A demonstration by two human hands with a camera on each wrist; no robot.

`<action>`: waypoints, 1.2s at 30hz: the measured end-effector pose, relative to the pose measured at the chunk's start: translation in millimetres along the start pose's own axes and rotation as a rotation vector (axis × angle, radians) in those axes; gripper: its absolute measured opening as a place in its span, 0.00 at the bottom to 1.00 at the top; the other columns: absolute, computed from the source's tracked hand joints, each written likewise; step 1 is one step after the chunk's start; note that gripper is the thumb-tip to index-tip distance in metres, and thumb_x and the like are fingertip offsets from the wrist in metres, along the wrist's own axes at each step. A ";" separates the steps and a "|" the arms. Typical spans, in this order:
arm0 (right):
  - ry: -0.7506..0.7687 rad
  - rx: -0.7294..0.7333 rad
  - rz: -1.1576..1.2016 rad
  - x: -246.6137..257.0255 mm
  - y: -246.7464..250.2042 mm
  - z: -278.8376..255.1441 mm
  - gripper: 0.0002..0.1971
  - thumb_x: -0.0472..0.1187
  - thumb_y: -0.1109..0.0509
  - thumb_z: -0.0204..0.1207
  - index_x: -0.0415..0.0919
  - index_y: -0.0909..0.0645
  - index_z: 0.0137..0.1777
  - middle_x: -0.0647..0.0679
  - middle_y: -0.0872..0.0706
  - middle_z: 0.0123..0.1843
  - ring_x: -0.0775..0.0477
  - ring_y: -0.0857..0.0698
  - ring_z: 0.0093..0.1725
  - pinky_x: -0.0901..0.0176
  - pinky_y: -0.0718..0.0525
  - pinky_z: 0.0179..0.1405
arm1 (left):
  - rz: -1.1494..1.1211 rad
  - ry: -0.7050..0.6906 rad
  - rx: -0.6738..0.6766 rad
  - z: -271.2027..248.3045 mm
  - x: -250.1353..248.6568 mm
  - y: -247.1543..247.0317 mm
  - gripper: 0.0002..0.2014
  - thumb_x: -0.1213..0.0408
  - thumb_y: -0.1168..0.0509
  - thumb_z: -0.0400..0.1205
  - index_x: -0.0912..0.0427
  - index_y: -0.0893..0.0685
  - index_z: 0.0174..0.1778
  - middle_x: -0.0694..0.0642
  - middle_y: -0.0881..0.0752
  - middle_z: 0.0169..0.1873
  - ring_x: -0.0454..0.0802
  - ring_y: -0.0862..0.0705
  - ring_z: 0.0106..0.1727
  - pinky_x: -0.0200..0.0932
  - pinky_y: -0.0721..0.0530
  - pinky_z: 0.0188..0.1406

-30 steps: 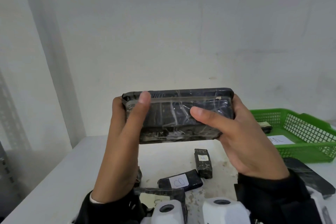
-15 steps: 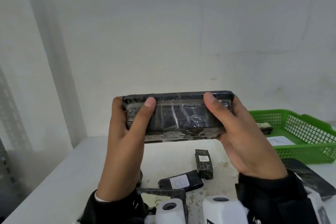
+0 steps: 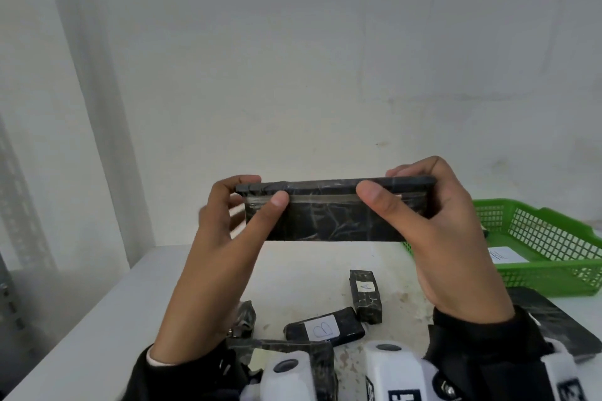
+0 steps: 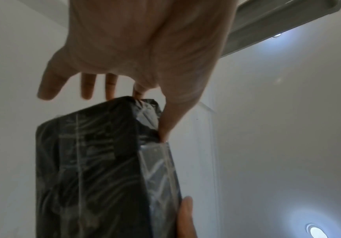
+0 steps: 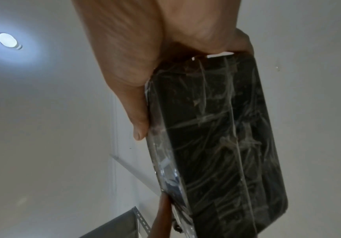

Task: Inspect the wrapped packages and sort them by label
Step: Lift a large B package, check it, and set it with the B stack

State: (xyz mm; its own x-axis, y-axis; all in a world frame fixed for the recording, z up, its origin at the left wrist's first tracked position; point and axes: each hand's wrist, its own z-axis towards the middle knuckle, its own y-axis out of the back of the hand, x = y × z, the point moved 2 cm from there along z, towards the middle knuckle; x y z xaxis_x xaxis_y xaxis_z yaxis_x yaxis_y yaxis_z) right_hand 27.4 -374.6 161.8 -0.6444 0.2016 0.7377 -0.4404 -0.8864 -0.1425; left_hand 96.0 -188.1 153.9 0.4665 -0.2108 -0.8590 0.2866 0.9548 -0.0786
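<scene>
I hold a large black package wrapped in clear film point(image 3: 332, 218) lengthwise at chest height above the table. My left hand point(image 3: 262, 192) pinches its left end, thumb on the near face and index finger behind; the other fingers point(image 4: 49, 87) stand spread behind it. My right hand point(image 3: 389, 182) grips the right end, thumb on the front and fingers over the top edge. No label shows on the side facing me. The wrist views show the package point(image 4: 96, 169) point(image 5: 216, 136) close up under each hand point(image 4: 137, 48) point(image 5: 145, 64).
On the white table point(image 3: 97, 319) below lie small black packages, one labelled A point(image 3: 366, 295), one labelled B point(image 3: 324, 327), one by my left wrist point(image 3: 293, 352), and a flat one at right point(image 3: 553, 319). A green basket point(image 3: 553, 273) with a paper label point(image 3: 503, 254) stands at right.
The package has tipped so its near face looks narrower. Both thumbs have slid up toward its top edge, the right thumb from the middle of the face.
</scene>
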 end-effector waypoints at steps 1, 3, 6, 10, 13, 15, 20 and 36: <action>0.006 0.001 -0.051 -1.8 0.6 0.0 0.29 0.69 0.17 0.48 0.53 0.22 0.41 0.58 0.15 0.42 0.53 0.14 0.45 0.47 0.14 0.54 | -0.036 0.025 -0.014 1.1 1.8 -1.1 0.25 0.40 0.22 0.70 0.41 0.19 0.61 0.59 0.17 0.64 0.46 0.13 0.61 0.57 0.18 0.68; 0.003 0.056 -0.111 -4.2 -1.6 -0.7 0.28 0.69 0.19 0.53 0.53 0.20 0.45 0.55 0.15 0.46 0.49 0.14 0.49 0.45 0.13 0.52 | -0.079 0.035 -0.058 2.4 3.4 -2.5 0.23 0.50 0.29 0.77 0.46 0.22 0.69 0.60 0.14 0.60 0.44 0.12 0.55 0.54 0.16 0.66; 0.014 0.164 -0.035 -4.4 -5.4 -0.4 0.22 0.64 0.24 0.64 0.51 0.14 0.51 0.53 0.13 0.51 0.50 0.15 0.52 0.52 0.17 0.49 | -0.129 0.029 -0.161 6.3 5.2 3.3 0.18 0.61 0.39 0.87 0.47 0.26 0.74 0.50 0.12 0.49 0.41 0.13 0.52 0.51 0.17 0.66; 0.051 0.231 0.008 -5.5 -6.3 0.8 0.24 0.58 0.24 0.67 0.56 0.14 0.64 0.51 0.15 0.65 0.47 0.20 0.70 0.47 0.21 0.68 | -0.229 0.077 -0.234 8.8 3.8 12.4 0.09 0.53 0.41 0.85 0.49 0.22 0.58 0.47 0.17 0.45 0.48 0.19 0.53 0.53 0.20 0.59; -0.005 0.264 0.061 -8.1 -6.2 0.7 0.33 0.63 0.20 0.61 0.57 0.17 0.68 0.57 0.17 0.69 0.55 0.21 0.71 0.57 0.19 0.64 | -0.216 0.108 -0.215 9.1 6.2 14.3 0.23 0.36 0.41 0.81 0.55 0.19 0.51 0.54 0.13 0.46 0.51 0.16 0.53 0.52 0.19 0.55; -0.079 0.315 0.034 -10.8 -7.8 1.2 0.36 0.70 0.21 0.59 0.60 0.18 0.68 0.57 0.16 0.70 0.54 0.22 0.74 0.49 0.22 0.71 | -0.189 0.146 -0.166 9.5 8.3 12.0 0.38 0.29 0.35 0.72 0.56 0.18 0.66 0.59 0.12 0.59 0.53 0.13 0.61 0.53 0.16 0.57; -0.347 0.440 0.265 -12.2 -16.3 -3.2 0.33 0.68 0.21 0.57 0.55 0.16 0.61 0.51 0.13 0.66 0.45 0.14 0.68 0.39 0.11 0.57 | -0.192 0.224 -0.092 8.9 12.5 2.6 0.36 0.29 0.38 0.69 0.49 0.19 0.67 0.53 0.12 0.62 0.51 0.14 0.65 0.59 0.19 0.65; -0.001 0.208 -0.001 -5.8 -8.1 0.1 0.22 0.68 0.23 0.60 0.64 0.18 0.52 0.73 0.25 0.73 0.69 0.24 0.72 0.49 0.24 0.73 | 0.009 -0.208 0.184 -1.4 0.3 -13.2 0.13 0.46 0.34 0.76 0.46 0.15 0.53 0.42 0.16 0.67 0.47 0.19 0.71 0.59 0.20 0.69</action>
State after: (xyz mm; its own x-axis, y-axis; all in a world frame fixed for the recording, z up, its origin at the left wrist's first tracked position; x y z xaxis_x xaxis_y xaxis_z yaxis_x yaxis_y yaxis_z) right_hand 34.8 -368.7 158.8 -0.6430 0.2024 0.7386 -0.3029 -0.9530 -0.0024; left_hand 91.2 -200.5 153.9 0.6263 -0.2590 -0.7353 0.4198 0.9068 0.0382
